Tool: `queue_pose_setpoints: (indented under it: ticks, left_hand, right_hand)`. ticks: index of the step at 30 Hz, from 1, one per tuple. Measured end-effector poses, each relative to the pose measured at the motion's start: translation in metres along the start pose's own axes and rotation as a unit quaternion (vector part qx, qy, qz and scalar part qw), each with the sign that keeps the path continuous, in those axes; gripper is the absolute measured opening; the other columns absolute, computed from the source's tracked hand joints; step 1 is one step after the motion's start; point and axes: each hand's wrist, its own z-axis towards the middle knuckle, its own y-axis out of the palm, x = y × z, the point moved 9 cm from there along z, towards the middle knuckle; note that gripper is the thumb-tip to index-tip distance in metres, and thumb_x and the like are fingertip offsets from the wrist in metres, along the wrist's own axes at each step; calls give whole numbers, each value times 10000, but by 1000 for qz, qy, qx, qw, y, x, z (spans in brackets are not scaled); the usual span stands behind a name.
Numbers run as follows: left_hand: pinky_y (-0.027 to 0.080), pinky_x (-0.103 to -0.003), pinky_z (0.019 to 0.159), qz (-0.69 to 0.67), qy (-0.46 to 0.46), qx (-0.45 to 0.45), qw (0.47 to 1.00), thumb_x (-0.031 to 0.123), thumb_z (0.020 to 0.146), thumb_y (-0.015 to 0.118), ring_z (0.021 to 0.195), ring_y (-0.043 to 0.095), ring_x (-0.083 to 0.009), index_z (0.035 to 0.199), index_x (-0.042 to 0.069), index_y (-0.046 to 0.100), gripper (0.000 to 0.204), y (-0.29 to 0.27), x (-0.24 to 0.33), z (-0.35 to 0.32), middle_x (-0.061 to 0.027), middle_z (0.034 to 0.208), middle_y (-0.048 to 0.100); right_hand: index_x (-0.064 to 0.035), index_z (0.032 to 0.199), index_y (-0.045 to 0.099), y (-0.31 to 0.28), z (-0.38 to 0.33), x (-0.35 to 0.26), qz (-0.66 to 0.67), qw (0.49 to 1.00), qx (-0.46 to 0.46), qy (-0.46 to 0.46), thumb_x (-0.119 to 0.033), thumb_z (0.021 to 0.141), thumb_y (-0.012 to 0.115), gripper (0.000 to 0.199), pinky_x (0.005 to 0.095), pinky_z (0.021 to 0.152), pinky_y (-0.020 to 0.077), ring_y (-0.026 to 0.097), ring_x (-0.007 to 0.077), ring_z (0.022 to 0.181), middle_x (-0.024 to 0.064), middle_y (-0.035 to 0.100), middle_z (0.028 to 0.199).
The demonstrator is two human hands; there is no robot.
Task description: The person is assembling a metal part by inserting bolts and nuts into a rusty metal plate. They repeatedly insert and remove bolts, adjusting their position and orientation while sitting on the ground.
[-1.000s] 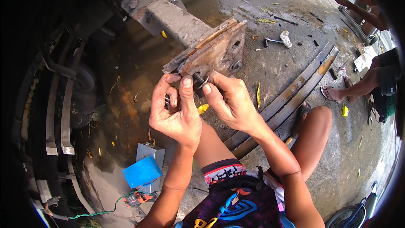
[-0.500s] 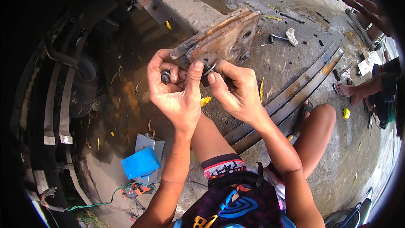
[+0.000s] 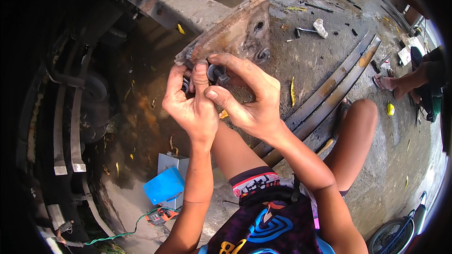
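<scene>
A rusty steel plate [image 3: 228, 35] on the end of a square beam [image 3: 193, 7] hangs above my hands. At its lower corner the threaded end of a bolt [image 3: 218, 71] shows, with a round washer against it and a nut [image 3: 223, 80] close by. The thumb of my left hand [image 3: 192, 103] presses beside the washer, while its curled fingers close round a dark hex-shaped piece [image 3: 185, 84], partly hidden. My right hand [image 3: 256, 96] curves about the bolt end, index finger above and thumb below, with the nut between them. Another bolt [image 3: 263, 55] sits in the plate.
Two long flat steel bars [image 3: 325, 99] lie to the right. A wrench [image 3: 307, 30] and loose parts are scattered beyond. A blue box [image 3: 164, 185] stands at lower left near an orange tool [image 3: 161, 216]. A person's leg [image 3: 406, 81] is at far right.
My right thumb and index finger have spread around the bolt end, uncovering the washer and nut. My left fingers have closed further over the dark hex-shaped piece. The whole view has shifted slightly.
</scene>
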Motion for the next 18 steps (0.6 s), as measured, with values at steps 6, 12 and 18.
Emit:
queue_pose_setpoints:
  ticks: [6, 12, 18]
  left_hand:
    - [341, -186, 470, -17, -43, -41, 998, 177, 1029, 680, 584, 476, -11, 1036, -25, 660, 203, 0, -8, -2, -6, 829, 645]
    - [299, -188, 451, -42, -74, -60, 995, 259, 1053, 645, 550, 402, -4, 1036, -19, 652, 279, 6, -5, -1, 31, 766, 562]
    - [287, -194, 451, -34, -34, -37, 998, 271, 1075, 604, 559, 382, -5, 1079, -47, 649, 321, 3, -2, -3, 29, 758, 526]
  right_hand:
    - [78, 1147, 684, -4, 0, 26, 247, 952, -8, 181, -24, 891, 758, 285, 308, 801, 606, 732, 151, 880, 119, 751, 1024]
    - [80, 1039, 712, -15, 18, 26, 187, 962, -66, 187, 14, 881, 753, 176, 299, 775, 611, 744, 150, 844, 125, 766, 936]
    - [57, 998, 708, -12, 20, 35, 180, 968, -9, 172, 10, 871, 773, 150, 275, 681, 603, 752, 136, 766, 111, 774, 851]
